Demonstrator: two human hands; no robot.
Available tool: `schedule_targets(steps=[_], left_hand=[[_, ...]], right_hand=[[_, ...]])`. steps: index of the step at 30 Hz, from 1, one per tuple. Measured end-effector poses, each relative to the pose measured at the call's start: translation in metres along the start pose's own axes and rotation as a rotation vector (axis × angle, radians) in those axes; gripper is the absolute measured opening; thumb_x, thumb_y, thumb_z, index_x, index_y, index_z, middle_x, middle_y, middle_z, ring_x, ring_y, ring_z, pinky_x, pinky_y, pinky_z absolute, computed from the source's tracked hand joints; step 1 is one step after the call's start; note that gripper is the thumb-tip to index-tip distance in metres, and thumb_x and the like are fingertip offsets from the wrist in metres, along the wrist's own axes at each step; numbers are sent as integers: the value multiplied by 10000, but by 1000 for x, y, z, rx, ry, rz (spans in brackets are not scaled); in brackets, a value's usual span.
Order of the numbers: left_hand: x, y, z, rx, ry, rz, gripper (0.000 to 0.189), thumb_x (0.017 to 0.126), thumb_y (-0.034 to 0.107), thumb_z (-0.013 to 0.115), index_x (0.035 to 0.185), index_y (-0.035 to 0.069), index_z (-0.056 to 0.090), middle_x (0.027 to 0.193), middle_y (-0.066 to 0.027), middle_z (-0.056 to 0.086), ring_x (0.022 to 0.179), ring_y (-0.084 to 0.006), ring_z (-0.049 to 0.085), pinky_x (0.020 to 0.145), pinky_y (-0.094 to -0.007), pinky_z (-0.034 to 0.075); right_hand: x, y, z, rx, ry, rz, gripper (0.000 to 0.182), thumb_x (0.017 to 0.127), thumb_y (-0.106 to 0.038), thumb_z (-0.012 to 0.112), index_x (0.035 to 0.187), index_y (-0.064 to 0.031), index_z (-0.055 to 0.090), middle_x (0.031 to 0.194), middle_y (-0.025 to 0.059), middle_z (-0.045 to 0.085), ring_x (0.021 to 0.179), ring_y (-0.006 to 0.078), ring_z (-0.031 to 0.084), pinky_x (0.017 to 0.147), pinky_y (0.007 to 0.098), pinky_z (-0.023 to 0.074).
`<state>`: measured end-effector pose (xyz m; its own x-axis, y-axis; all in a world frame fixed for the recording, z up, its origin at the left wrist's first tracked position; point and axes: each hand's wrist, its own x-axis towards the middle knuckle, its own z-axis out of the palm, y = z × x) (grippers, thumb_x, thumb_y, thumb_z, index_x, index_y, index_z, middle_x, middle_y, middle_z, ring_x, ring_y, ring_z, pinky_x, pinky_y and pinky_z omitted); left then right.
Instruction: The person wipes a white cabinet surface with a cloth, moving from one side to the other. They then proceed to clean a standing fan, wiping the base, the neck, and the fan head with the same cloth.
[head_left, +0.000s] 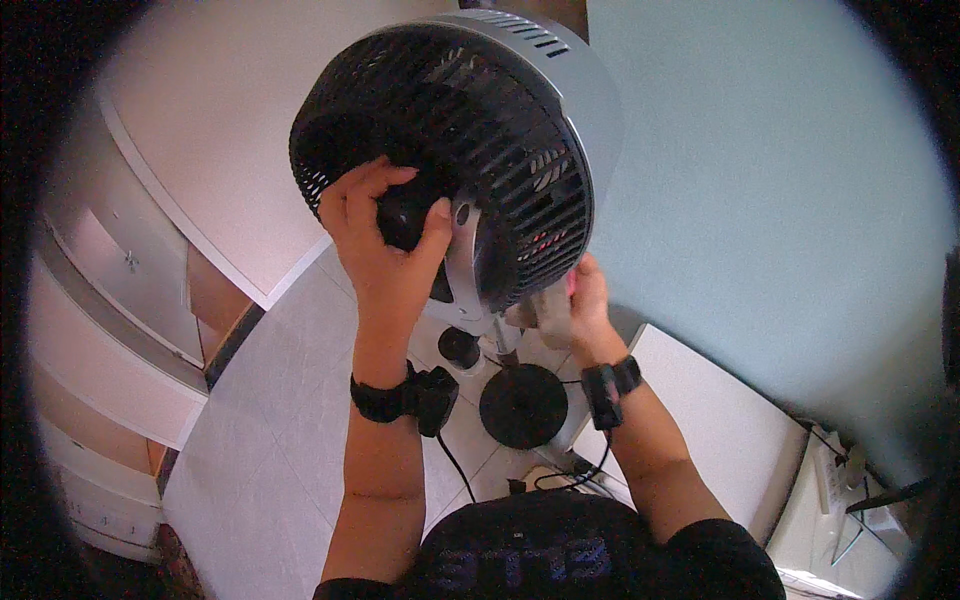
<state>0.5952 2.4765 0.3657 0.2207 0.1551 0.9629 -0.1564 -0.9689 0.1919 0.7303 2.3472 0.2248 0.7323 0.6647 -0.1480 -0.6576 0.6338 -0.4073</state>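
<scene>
A standing fan (517, 150) with a black slatted grille and a silver rim fills the upper middle of the view. My left hand (382, 225) grips the black rounded part at the back of its head, fingers and thumb spread around it. Low on the grille's right side, my right hand (591, 296) holds a pale, cloth-like item (551, 311). A bit of pink shows by its fingers, and part of that hand is hidden behind the grille. Below the head, a thin pole (506, 341) runs down towards a round black base (523, 405) on the floor.
A dark cylindrical object (459, 347) stands on the tiled floor (262, 420) beside the base. At right, a white flat-topped surface (712, 405) adjoins the pale blue wall (750, 187). A power strip (829, 472) with cables lies beyond it. Cables hang from both black wrist straps.
</scene>
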Motion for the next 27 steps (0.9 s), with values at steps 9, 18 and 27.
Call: schedule_targets(steps=[9,18,27], left_hand=[[-3,-6,4,-15,27,-25,367,722,150,744,1053,88,596,1174,-115,552,1137,-289,475,1018,-398,353],[-4,-9,0,13,29,14,385,723,139,752,1067,82,589,1154,-112,558,1116,-289,487,999,-389,365],[-5,-8,2,-53,-24,12,398,745,213,761,1092,81,616,1204,-113,549,1160,-293,470,1009,-393,358]], right_hand=[[35,57,-21,-982,-187,-600,303,934,-244,466,1014,-2,631,1001,175,649,999,319,582,901,402,448],[20,54,-15,-1270,-215,-834,300,905,-142,470,1123,31,583,1171,270,537,1101,453,493,978,488,391],[45,49,-33,-1413,-120,-828,265,888,-124,445,1038,50,577,1038,284,572,1002,474,521,906,501,425]])
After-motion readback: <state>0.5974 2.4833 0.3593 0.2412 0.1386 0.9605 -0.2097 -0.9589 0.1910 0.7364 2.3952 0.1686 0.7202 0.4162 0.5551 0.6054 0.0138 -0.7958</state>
